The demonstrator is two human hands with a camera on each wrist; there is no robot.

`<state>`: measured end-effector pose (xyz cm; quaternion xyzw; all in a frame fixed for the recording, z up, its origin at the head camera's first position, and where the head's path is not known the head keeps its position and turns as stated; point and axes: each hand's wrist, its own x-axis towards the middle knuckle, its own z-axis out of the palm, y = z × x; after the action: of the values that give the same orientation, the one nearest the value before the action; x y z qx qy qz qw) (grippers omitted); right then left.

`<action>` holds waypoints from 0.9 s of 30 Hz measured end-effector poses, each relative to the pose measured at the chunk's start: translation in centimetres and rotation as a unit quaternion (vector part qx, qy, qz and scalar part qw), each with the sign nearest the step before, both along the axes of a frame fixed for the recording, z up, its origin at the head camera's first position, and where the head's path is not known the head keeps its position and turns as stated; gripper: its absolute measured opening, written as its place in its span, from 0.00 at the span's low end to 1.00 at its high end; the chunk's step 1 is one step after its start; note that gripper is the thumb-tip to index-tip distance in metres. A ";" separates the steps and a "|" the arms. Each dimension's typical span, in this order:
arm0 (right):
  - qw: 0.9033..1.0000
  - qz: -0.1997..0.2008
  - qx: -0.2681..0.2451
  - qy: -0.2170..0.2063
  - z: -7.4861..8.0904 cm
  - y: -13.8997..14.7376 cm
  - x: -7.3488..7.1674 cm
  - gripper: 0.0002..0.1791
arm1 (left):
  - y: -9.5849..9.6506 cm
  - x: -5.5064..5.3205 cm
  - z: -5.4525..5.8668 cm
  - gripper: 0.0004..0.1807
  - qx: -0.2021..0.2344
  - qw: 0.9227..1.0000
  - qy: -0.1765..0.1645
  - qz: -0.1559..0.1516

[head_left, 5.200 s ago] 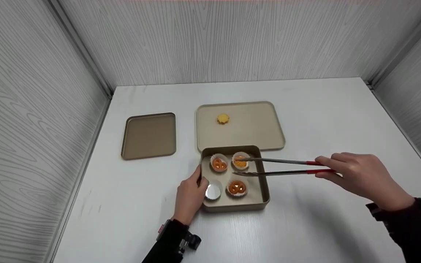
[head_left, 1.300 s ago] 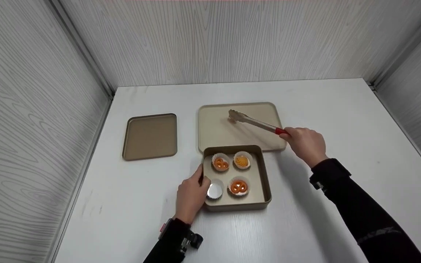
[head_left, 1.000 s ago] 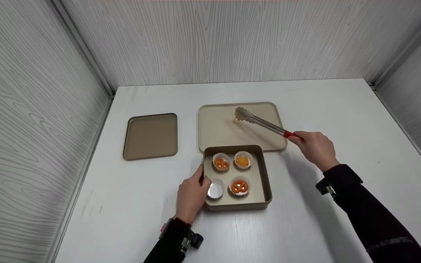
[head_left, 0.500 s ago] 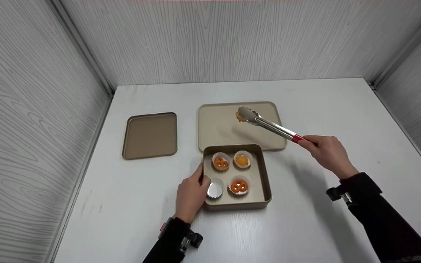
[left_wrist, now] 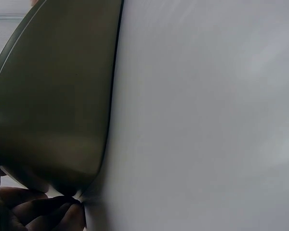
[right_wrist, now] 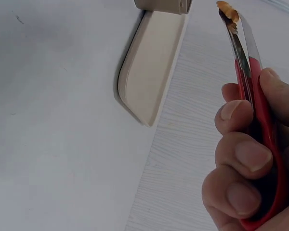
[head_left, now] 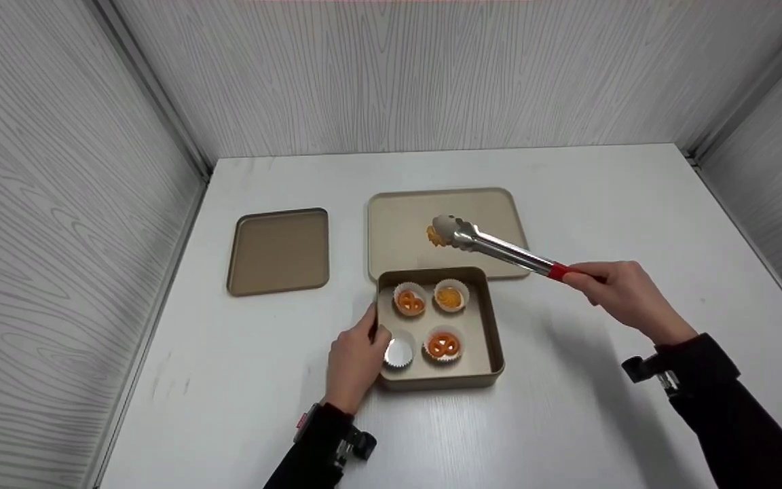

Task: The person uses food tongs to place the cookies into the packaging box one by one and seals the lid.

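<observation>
My right hand grips red-handled metal tongs, fingers wrapped round the handles in the right wrist view. Between the tong tips is a scalloped golden cookie, held in the air over the front part of the beige rectangular tray. My left hand holds the left wall of a deep square baking pan, thumb over the rim. Inside stand two cups with pretzel-shaped cookies, one cup with a ridged yellow cookie, and a bare silvery cup beside my thumb.
A shallow brown square tray lies to the left on the white table. The pan's back edge meets or overlaps the beige tray's front edge. Wood-grain panels enclose the table at the back and both sides.
The scalloped cookie, earlier lying on the beige tray, is now lifted in the tongs. Over the last second the tongs and right hand came nearer the pan. The left hand stayed put.
</observation>
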<state>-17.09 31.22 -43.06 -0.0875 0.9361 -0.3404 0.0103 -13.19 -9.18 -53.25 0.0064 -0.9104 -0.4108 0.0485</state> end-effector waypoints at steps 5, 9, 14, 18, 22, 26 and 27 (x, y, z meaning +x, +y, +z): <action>0.999 0.023 0.009 -0.027 0.2 0.5 0.5 0.16 | 0.0 -0.1 0.0 0.30 0.000 1.000 0.000 0.001; 0.998 0.045 0.013 -0.048 0.3 0.7 0.8 0.15 | 0.0 -0.1 -0.1 0.30 0.002 1.000 0.000 0.002; 0.994 0.078 0.015 -0.069 0.3 0.6 1.2 0.13 | -0.1 0.0 -0.1 0.30 0.004 1.000 -0.003 0.000; 0.991 0.106 0.020 -0.076 0.1 0.4 1.4 0.10 | -0.1 0.0 0.0 0.30 0.008 1.000 -0.003 -0.002; 0.988 0.130 0.027 -0.076 -0.2 0.0 1.4 0.08 | -0.2 0.0 0.0 0.29 0.013 1.000 0.003 -0.005; 0.986 0.143 0.033 -0.083 -0.4 -0.6 1.4 0.08 | -0.3 0.1 0.0 0.29 0.018 1.000 0.000 -0.008; 0.985 0.145 0.034 -0.087 -0.4 -0.7 1.4 0.08 | -0.3 0.1 0.0 0.29 0.020 1.000 -0.001 -0.009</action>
<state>-15.71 30.53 -43.49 -0.1925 0.9200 -0.3096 0.1439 -13.06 -9.45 -53.27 -0.0002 -0.9022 -0.4290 0.0439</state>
